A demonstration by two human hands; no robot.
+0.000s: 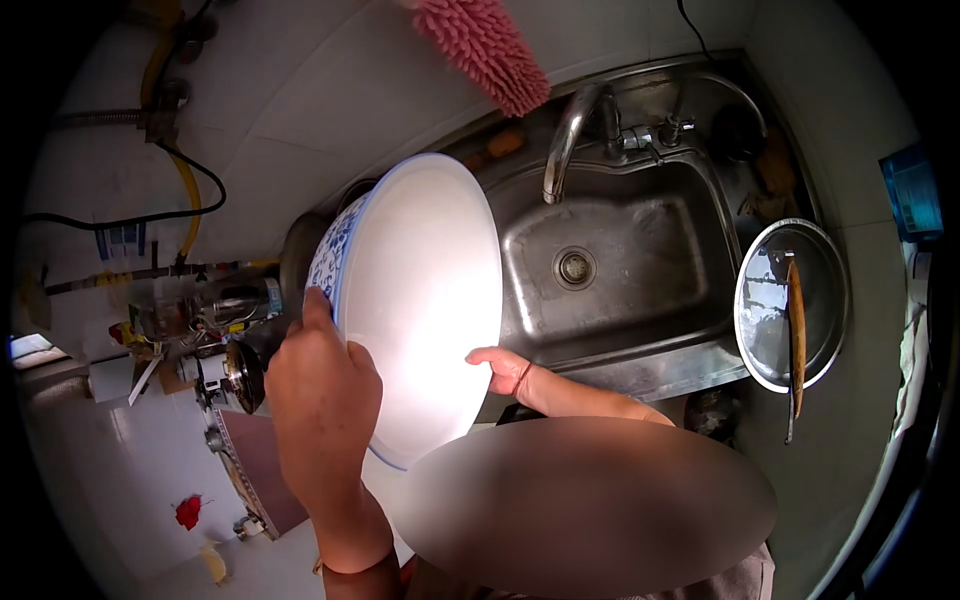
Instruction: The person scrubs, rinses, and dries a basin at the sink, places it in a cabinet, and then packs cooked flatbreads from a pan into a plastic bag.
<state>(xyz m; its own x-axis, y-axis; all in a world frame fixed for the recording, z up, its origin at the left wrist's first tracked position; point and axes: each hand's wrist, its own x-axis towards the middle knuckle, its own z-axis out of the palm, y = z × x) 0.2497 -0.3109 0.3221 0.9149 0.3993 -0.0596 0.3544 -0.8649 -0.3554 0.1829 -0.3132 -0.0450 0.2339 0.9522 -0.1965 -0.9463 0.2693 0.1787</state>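
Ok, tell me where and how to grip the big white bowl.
Take the bowl by its rim, probably best with the left hand from the left and the right hand opposite, bracing the outer wall: it is wide, steeply tilted, and shows no handle.

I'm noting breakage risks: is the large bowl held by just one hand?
No, the left hand grasps the bowl on one side and the right hand grasps it on the other.

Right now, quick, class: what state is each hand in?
Left hand: closed, holding the bowl.
Right hand: holding the bowl's other side, most fingers hidden behind it.
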